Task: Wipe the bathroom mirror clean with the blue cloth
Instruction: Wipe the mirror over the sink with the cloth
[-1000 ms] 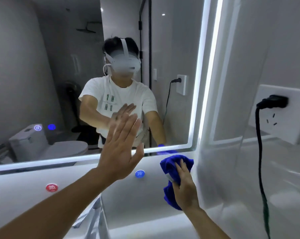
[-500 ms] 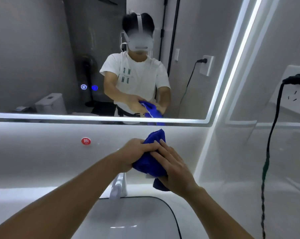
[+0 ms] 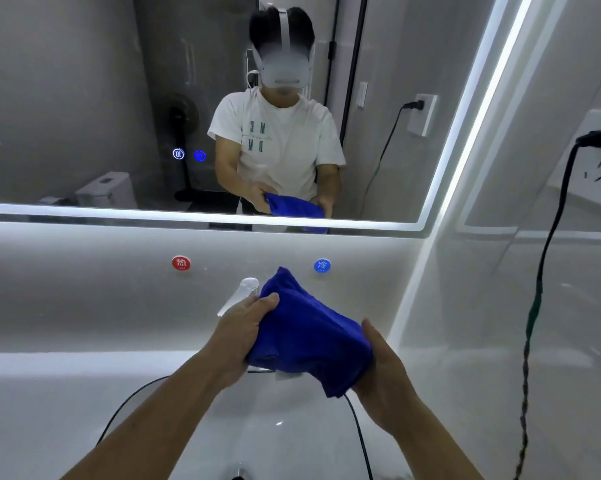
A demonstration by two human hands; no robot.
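The blue cloth [image 3: 306, 332] is bunched between both hands over the sink, below the mirror. My left hand [image 3: 240, 336] grips its left side, thumb on top. My right hand [image 3: 384, 370] holds its right end from beneath, thumb up beside it. The lit-edged bathroom mirror [image 3: 84, 98] fills the upper part of the view and reflects a person in a white T-shirt holding the cloth. Neither hand touches the glass.
A chrome tap [image 3: 240, 294] sits just behind my left hand, with a red hot label [image 3: 181, 263] and a blue cold label [image 3: 322, 265] on the wall. The white basin [image 3: 257, 438] lies below. A black cable [image 3: 534, 306] hangs from the wall socket [image 3: 600, 147] at right.
My left hand left the mirror and came down to join my right hand on the cloth. The view tilted down over the sink, and the cloth is now spread wider between the hands.
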